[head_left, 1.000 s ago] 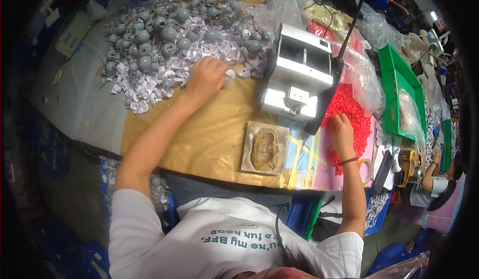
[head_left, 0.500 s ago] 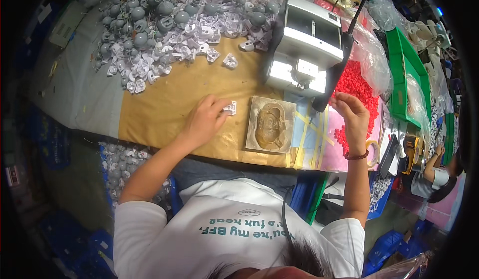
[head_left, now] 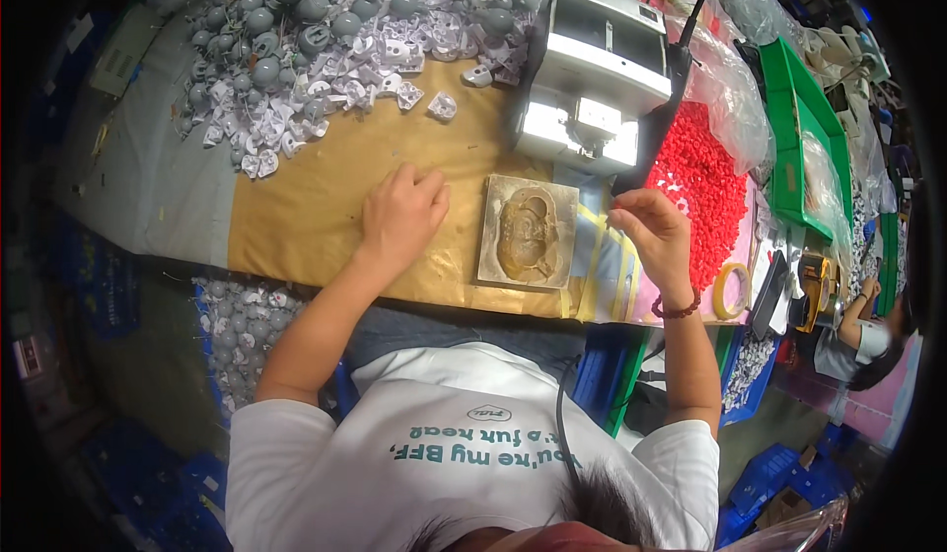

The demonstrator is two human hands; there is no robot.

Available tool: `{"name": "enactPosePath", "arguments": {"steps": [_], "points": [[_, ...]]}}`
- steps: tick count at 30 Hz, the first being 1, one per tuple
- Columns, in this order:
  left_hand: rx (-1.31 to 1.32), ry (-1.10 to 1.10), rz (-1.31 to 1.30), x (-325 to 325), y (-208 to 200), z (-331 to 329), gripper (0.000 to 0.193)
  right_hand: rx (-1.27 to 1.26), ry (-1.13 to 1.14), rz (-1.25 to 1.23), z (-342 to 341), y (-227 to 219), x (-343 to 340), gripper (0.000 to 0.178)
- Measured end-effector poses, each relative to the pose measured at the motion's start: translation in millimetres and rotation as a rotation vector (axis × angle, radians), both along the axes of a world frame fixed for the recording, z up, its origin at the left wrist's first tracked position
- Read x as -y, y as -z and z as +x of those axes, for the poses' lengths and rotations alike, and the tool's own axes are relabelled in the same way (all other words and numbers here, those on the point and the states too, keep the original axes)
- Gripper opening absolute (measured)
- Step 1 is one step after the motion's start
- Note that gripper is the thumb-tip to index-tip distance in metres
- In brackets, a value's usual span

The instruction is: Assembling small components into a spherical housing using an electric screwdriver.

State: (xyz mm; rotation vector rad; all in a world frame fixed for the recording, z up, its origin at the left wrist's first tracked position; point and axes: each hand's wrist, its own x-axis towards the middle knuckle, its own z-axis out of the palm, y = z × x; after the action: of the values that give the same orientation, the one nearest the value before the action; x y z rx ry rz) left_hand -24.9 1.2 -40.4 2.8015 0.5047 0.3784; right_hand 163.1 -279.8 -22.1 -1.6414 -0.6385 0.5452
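Observation:
My left hand [head_left: 402, 212] rests on the brown-covered table with its fingers curled; the white plastic part seen there earlier is now out of sight, and what the fingers hold is hidden. To its right lies a square mould-like block [head_left: 528, 231] with a rounded, figure-shaped hollow. My right hand [head_left: 653, 236], a beaded bracelet at its wrist, is raised just right of the block. Its thumb and fingertips are pinched together, and anything between them is too small to make out. A heap of small red pieces [head_left: 705, 182] lies beyond that hand.
A white and grey machine [head_left: 597, 69] stands behind the block. Grey round parts [head_left: 264, 71] and white plastic pieces [head_left: 355, 83] are heaped at the far left. A tape roll [head_left: 731, 290] and a green tray [head_left: 789, 143] are on the right. Another person [head_left: 850, 345] sits far right.
My right hand has moved left from the red heap towards the block. My left hand has turned and shifted slightly, and the white part at its fingertips no longer shows.

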Motion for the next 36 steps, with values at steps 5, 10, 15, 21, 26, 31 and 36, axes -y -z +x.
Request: {"name": "enactPosePath", "arguments": {"steps": [5, 10, 15, 21, 26, 31, 36], "points": [[0.204, 0.173, -0.481, 7, -10, 2, 0.013, 0.106, -0.014, -0.027, -1, 2, 5, 0.013], [0.231, 0.598, -0.522, 52, -10, 26, 0.021, 0.446, -0.133, 0.042, -15, -8, -28, 0.018], [0.216, 0.421, -0.414, 61, -9, 35, 0.036, 0.764, -0.249, 0.106, -25, -3, -57, 0.020], [0.171, 0.278, -0.676, 6, -23, 60, 0.038, 1.105, -0.399, -0.018, -30, 12, -64, 0.021], [0.449, 0.121, -0.097, -63, -8, 153, 0.041, 1.092, -0.342, -0.149, -43, -1, -66, 0.023], [0.293, 0.082, 0.149, -91, -12, 207, 0.045, 1.030, -0.332, -0.120, -41, 12, -62, 0.029], [0.498, 0.131, -0.129, -98, -57, 184, 0.040, 0.814, -0.206, -0.064, -32, 0, -57, 0.031]]}}
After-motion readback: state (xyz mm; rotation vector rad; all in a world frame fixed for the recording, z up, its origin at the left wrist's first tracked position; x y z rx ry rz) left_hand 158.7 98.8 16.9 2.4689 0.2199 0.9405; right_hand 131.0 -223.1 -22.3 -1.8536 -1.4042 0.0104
